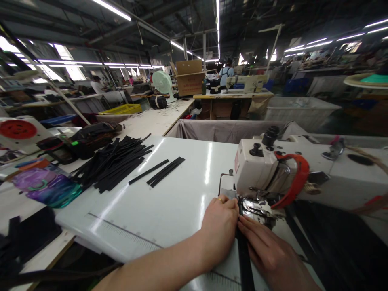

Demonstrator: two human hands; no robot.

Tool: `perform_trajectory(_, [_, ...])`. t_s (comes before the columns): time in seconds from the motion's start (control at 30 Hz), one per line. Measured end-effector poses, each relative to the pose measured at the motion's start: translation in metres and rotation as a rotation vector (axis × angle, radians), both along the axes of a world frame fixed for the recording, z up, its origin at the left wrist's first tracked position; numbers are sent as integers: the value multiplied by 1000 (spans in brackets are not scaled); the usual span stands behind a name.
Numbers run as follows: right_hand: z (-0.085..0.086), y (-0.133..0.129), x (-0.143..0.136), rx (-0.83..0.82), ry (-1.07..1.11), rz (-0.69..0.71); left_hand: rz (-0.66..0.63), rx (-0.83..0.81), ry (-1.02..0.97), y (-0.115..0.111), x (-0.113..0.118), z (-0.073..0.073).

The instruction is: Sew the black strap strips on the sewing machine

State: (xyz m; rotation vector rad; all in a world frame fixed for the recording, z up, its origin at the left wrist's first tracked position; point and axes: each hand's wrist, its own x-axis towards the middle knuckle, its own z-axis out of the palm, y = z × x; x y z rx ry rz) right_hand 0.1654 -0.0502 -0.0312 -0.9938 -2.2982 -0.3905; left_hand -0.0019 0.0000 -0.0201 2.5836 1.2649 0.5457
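Note:
A long black fabric strip (pixel 245 258) runs from the near table edge up to the foot of a white sewing machine (pixel 253 161) with a red curved guard (pixel 295 182). Its far end passes beneath the machine's metal parts. My left hand (pixel 222 226), a ring on one finger, is closed with curled fingertips on the strip's left side, close to the needle area. My right hand (pixel 268 252) presses its fingers together against the strip's right edge, just below the metal plate (pixel 254 208); its thumb is hidden.
Left of my hands on the white table (pixel 182 210) lie a few short black strips (pixel 166 171) and a big pile of black strips (pixel 117 161). A purple-teal pouch (pixel 47 186) sits at the left edge. Dark fabric (pixel 339 238) lies right of the machine. Beyond is a cloth-lined bin (pixel 212 130).

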Motion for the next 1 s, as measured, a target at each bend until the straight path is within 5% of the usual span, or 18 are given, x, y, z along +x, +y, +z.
perform_trajectory(0.47, [10, 3, 1, -14, -45, 8, 0, 24, -36, 6, 1, -11])
perform_trajectory(0.8, [21, 10, -1, -152, 61, -23, 1, 19, -171, 5, 2, 12])
perform_trajectory(1.0, [25, 6, 4, -314, 143, 48, -1, 6, -223, 6, 1, 12])
